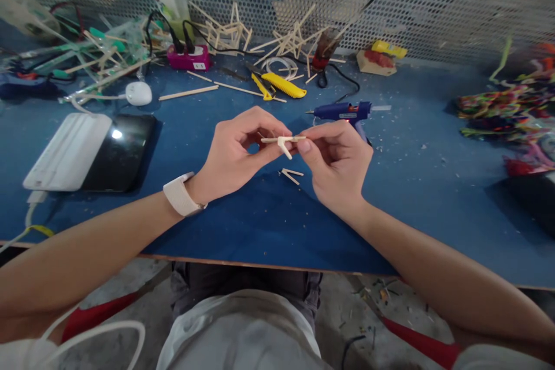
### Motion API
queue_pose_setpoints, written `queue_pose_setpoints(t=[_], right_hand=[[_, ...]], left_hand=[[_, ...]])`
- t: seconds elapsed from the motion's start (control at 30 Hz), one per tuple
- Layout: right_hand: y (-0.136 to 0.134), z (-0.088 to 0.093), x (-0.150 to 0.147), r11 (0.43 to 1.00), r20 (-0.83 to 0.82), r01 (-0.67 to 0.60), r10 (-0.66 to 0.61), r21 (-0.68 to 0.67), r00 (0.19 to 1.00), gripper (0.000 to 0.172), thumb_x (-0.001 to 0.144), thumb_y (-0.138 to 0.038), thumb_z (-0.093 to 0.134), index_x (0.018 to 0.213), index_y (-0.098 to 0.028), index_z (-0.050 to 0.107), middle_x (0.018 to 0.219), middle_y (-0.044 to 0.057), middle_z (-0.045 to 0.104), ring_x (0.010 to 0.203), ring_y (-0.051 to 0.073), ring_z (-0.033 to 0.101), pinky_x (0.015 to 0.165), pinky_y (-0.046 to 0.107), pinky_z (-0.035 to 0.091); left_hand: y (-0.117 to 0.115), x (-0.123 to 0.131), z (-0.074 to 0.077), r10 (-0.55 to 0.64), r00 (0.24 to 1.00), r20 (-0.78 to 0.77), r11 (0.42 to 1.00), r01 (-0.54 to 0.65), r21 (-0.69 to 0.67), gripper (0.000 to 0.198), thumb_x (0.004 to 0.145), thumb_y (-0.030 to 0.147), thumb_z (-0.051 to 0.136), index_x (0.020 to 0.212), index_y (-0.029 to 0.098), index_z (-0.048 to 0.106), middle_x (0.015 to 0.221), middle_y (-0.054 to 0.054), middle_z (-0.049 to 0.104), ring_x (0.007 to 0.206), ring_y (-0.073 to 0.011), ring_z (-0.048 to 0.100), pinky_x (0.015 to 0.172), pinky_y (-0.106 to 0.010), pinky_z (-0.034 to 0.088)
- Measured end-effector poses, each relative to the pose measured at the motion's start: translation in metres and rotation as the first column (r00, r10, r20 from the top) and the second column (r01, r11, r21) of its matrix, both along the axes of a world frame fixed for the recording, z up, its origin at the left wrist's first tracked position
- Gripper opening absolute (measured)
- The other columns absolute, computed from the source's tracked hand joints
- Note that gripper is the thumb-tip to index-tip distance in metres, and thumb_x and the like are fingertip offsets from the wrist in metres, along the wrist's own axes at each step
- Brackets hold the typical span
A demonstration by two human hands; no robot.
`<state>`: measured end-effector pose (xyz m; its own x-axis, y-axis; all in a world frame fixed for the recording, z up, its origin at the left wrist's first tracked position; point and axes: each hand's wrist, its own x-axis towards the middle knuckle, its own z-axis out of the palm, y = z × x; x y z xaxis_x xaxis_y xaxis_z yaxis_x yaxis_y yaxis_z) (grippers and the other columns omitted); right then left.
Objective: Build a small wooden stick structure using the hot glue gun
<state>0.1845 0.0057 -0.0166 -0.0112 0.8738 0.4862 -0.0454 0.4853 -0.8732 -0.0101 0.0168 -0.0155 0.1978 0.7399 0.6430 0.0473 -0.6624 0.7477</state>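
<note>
My left hand (pixel 243 153) and my right hand (pixel 338 162) meet over the blue table, both with fingers pinched on a small joined piece of wooden sticks (pixel 284 144). One short stick of this piece runs crosswise between my fingertips, and another angles down toward me. Just below, a small V of two wooden sticks (pixel 292 175) lies on the tabletop. Behind my right hand a blue glue gun (pixel 342 111) rests on its side, its nozzle pointing left and a clear glue stick out of its back.
Yellow cutters (pixel 284 85), a magenta power adapter (pixel 188 59) and wooden stick frames (pixel 229 29) sit along the back. A white power bank (pixel 69 150) and black phone (pixel 119 153) lie left. Tangled colourful threads (pixel 498 107) are at right. The blue table's (pixel 260 243) front edge is near my body.
</note>
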Motion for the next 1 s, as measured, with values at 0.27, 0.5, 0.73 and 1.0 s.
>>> queue_pose_setpoints(t=[0.27,0.5,0.73,1.0], right_hand=[[0.002,-0.002,0.000,0.989,-0.093,-0.109,0.100,-0.102,0.991,0.034,0.090,-0.059,0.097,0.093,-0.033,0.076,0.089,-0.002,0.083,0.078,0.019,0.082,0.081,0.043,0.075],[0.008,-0.014,0.002,0.979,-0.107,-0.149,0.135,-0.137,0.985,0.033,0.093,-0.058,0.094,0.098,-0.031,0.076,0.091,-0.003,0.086,0.077,0.019,0.084,0.080,0.041,0.076],[0.009,-0.017,0.004,0.977,-0.137,-0.160,0.141,-0.141,0.981,0.029,0.093,-0.051,0.097,0.097,-0.028,0.079,0.091,-0.002,0.087,0.077,0.017,0.084,0.078,0.036,0.074],[0.014,-0.019,0.003,0.973,-0.194,-0.171,0.139,-0.158,0.971,0.021,0.093,-0.043,0.098,0.095,-0.029,0.082,0.083,-0.004,0.084,0.070,0.017,0.081,0.072,0.034,0.073]], left_hand=[[-0.002,0.002,0.002,-0.015,0.999,0.037,1.000,0.015,-0.006,0.021,0.103,0.044,0.089,0.105,0.023,0.083,0.099,-0.003,0.083,0.085,-0.0125,0.080,0.073,-0.026,0.066],[-0.001,0.004,0.003,-0.027,0.999,0.046,0.997,0.030,-0.065,0.028,0.101,0.049,0.091,0.103,0.023,0.082,0.094,-0.003,0.085,0.082,-0.0141,0.081,0.072,-0.027,0.067],[0.001,0.005,0.001,-0.142,0.974,0.176,0.964,0.176,-0.198,0.023,0.100,0.039,0.092,0.100,0.019,0.080,0.093,-0.002,0.084,0.083,-0.0131,0.083,0.078,-0.025,0.070],[0.004,0.006,-0.005,-0.110,0.983,0.146,0.928,0.155,-0.339,0.010,0.099,0.023,0.080,0.106,0.015,0.080,0.095,-0.006,0.084,0.085,-0.0155,0.081,0.077,-0.028,0.064]])
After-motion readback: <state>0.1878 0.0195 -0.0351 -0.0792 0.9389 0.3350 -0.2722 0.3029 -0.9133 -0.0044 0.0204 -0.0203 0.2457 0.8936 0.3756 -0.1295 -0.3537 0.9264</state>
